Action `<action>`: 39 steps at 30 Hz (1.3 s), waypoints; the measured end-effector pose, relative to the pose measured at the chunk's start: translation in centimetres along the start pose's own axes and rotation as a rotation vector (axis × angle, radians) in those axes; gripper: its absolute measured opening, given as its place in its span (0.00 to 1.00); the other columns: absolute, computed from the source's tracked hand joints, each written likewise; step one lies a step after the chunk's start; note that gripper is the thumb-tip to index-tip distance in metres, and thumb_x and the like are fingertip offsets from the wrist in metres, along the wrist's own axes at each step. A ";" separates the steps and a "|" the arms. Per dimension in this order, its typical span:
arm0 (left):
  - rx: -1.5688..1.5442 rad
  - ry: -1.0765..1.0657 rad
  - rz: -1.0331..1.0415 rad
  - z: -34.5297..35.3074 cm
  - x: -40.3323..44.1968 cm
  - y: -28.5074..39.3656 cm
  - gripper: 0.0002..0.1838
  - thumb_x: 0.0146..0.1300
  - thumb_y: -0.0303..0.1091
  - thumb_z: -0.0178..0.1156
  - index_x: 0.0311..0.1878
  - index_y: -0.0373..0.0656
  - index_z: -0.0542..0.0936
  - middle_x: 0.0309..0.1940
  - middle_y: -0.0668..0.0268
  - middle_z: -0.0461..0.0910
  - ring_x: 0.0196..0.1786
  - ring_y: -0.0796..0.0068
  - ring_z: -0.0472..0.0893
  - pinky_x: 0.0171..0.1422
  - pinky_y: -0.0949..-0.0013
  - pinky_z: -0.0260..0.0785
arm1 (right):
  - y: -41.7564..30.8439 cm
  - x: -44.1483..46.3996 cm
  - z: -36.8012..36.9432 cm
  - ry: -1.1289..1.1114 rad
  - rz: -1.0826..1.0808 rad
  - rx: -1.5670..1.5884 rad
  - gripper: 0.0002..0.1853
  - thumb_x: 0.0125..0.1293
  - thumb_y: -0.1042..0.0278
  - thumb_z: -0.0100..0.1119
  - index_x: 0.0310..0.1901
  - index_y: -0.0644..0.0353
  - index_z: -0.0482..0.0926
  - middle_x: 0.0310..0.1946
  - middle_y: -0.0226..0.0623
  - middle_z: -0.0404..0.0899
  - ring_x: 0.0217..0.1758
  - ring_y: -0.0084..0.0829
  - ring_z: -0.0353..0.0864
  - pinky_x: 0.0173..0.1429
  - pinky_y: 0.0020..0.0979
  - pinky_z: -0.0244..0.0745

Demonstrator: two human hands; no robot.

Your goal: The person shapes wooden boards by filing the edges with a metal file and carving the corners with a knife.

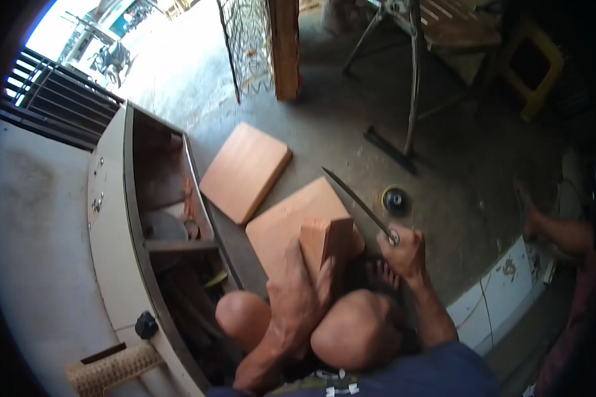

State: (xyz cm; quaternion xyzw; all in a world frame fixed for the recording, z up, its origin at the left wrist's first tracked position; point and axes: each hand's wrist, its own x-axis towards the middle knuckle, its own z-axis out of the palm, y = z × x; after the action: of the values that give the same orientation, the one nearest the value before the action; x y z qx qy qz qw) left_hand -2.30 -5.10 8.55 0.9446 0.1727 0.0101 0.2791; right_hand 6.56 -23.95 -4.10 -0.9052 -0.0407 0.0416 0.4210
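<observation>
My left hand (298,281) is closed around a small peach-orange block (318,241), thumb on one side and fingers on the other. Beneath the block lies a thick slab (281,228) of the same colour with rounded corners, in front of my knees. In the fist of my right hand (405,251) is a long, narrow, dark tool (354,197) that tapers to a point, like a knife or a file; its handle is hidden. The tool points away to the upper left, apart from the block. A second slab (246,172) rests on the floor beyond.
An open low cabinet (129,178) with things inside stands on the left. Near my right hand sits a round black thing (395,200) on the floor. A dark bar (389,150), a metal stand (414,79) and a yellow stool (535,69) are farther off. Another person's arm (563,235) shows at right.
</observation>
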 end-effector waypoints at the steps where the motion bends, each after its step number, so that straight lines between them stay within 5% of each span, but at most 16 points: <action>1: -0.003 -0.057 -0.004 -0.5 -0.8 0.8 0.34 0.65 0.44 0.68 0.66 0.33 0.68 0.40 0.36 0.82 0.42 0.33 0.83 0.45 0.47 0.78 | -1.5 0.4 0.4 -0.060 -0.009 0.059 0.12 0.56 0.64 0.72 0.26 0.58 0.78 0.22 0.48 0.80 0.30 0.56 0.81 0.29 0.46 0.75; 3: -0.014 0.141 0.230 1.7 1.0 -1.7 0.33 0.66 0.42 0.67 0.66 0.32 0.67 0.37 0.35 0.82 0.39 0.32 0.83 0.41 0.45 0.77 | -4.8 2.9 0.7 0.060 -0.312 0.108 0.13 0.55 0.62 0.73 0.27 0.57 0.78 0.19 0.46 0.78 0.26 0.54 0.82 0.28 0.46 0.76; 7: -0.019 0.072 0.044 1.1 1.6 -1.4 0.35 0.66 0.41 0.67 0.69 0.32 0.65 0.38 0.36 0.83 0.42 0.32 0.84 0.42 0.47 0.79 | -5.9 2.2 1.8 -0.015 -0.463 0.039 0.12 0.57 0.61 0.69 0.25 0.55 0.77 0.16 0.44 0.77 0.22 0.50 0.83 0.26 0.45 0.75; 30: -0.056 0.085 0.051 0.8 2.6 -1.2 0.34 0.65 0.38 0.69 0.67 0.26 0.68 0.39 0.36 0.82 0.39 0.35 0.85 0.41 0.49 0.79 | -4.7 4.4 3.2 -0.026 -0.490 -0.020 0.10 0.58 0.61 0.66 0.24 0.54 0.76 0.16 0.42 0.78 0.22 0.47 0.83 0.26 0.44 0.76; 36: -0.057 0.044 0.113 0.9 1.5 -0.7 0.33 0.64 0.39 0.69 0.65 0.26 0.69 0.38 0.36 0.82 0.39 0.36 0.85 0.41 0.50 0.78 | -2.0 2.6 2.0 0.056 -0.412 -0.052 0.09 0.56 0.65 0.65 0.24 0.56 0.75 0.17 0.45 0.76 0.22 0.48 0.82 0.26 0.44 0.73; 37: -0.042 0.055 0.094 0.9 1.3 -0.5 0.33 0.65 0.39 0.69 0.65 0.26 0.69 0.39 0.36 0.82 0.40 0.36 0.85 0.42 0.50 0.78 | -0.9 2.3 1.7 0.049 -0.363 -0.114 0.10 0.61 0.58 0.64 0.27 0.52 0.81 0.16 0.46 0.78 0.23 0.51 0.83 0.27 0.46 0.77; 38: -0.019 0.058 0.074 0.7 0.8 -0.4 0.33 0.65 0.38 0.69 0.65 0.26 0.69 0.40 0.37 0.82 0.40 0.37 0.85 0.43 0.50 0.78 | 4.0 3.7 2.3 -0.016 0.062 -0.435 0.10 0.61 0.53 0.65 0.33 0.50 0.85 0.17 0.48 0.79 0.24 0.53 0.84 0.28 0.47 0.78; 39: -0.022 0.114 0.084 0.4 -0.3 -1.3 0.33 0.65 0.38 0.68 0.65 0.26 0.70 0.41 0.37 0.83 0.41 0.38 0.85 0.43 0.50 0.78 | 7.8 1.2 1.1 0.010 0.077 -0.418 0.10 0.61 0.53 0.65 0.33 0.50 0.85 0.17 0.48 0.79 0.24 0.53 0.84 0.28 0.47 0.78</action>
State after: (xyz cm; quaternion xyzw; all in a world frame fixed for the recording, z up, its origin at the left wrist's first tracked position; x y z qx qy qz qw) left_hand -2.95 -4.41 7.61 0.9458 0.1484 0.0773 0.2784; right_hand 7.88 -27.95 -10.83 -0.9739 -0.0119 0.0438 0.2223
